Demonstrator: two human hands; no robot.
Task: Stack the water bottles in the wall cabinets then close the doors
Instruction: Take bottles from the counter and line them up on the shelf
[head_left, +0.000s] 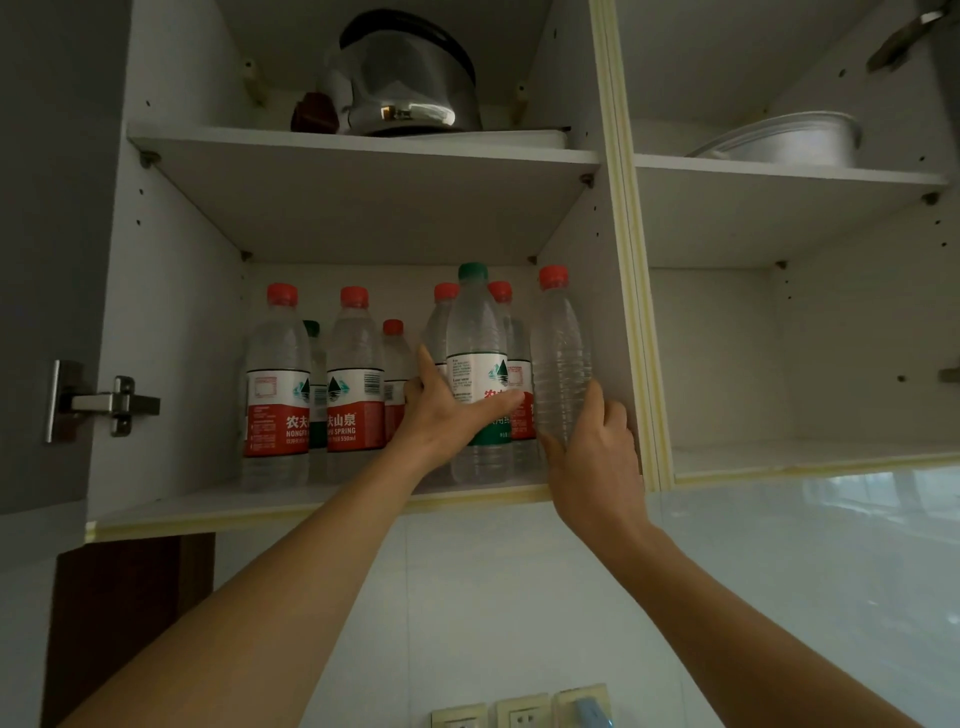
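Observation:
Several water bottles stand on the lower shelf (218, 506) of the open left wall cabinet, most with red caps and red labels. My left hand (447, 410) grips a green-capped bottle with a green label (477, 338) near the shelf's front. My right hand (597, 447) holds an unlabelled clear bottle with a red cap (560, 353) upright against the cabinet's right wall. Two red-label bottles (278, 395) (356, 389) stand at the left front, with more bottles behind them.
A steel kettle (405, 83) sits on the upper shelf. The right cabinet's lower shelf (810, 460) holds nothing visible; a metal pot (795, 140) sits on the shelf above. The left door's hinge (109, 405) projects at left. Wall sockets (519, 714) sit below.

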